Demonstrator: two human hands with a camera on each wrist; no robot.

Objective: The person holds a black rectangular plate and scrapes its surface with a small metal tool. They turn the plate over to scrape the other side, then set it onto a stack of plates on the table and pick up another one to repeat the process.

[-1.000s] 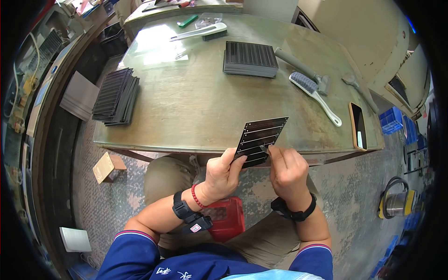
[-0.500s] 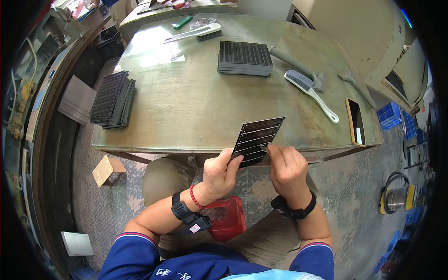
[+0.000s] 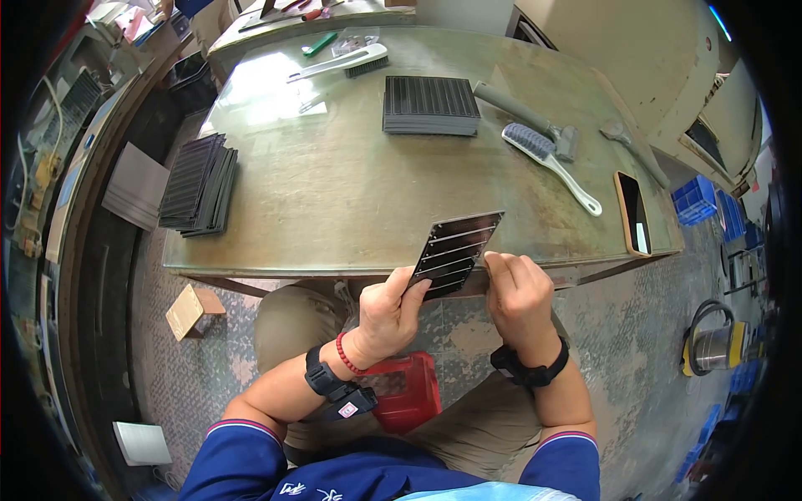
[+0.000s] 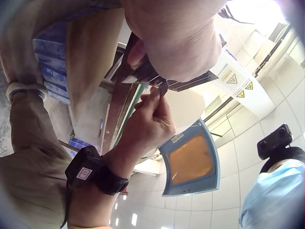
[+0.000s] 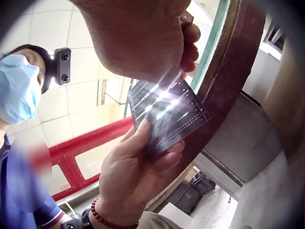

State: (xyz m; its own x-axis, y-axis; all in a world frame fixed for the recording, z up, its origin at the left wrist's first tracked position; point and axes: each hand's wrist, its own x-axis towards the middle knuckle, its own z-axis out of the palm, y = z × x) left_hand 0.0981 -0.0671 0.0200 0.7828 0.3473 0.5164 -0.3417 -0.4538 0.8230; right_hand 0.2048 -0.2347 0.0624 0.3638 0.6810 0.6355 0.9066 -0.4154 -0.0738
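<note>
My left hand grips a thin black circuit board panel by its lower left edge, thumb on the near face. Pale parallel lines cross the panel, which is held up at a tilt by the table's front edge. Just right of it, my right hand has its fingers curled, pinching a small dark blade-like piece. That piece overlaps the panel's edge in the left wrist view. In the right wrist view, light glares off the panel's face, and the right hand covers part of it.
Similar panels form a neat stack mid-table and an uneven stack at the left. A white-handled brush, a grey-handled tool and a phone lie at right. Another brush lies behind. A red stool stands below.
My right hand has drawn slightly right, off the panel's face. The panel's tilt has changed a little in my left hand. The table's contents have shifted left in the head view.
</note>
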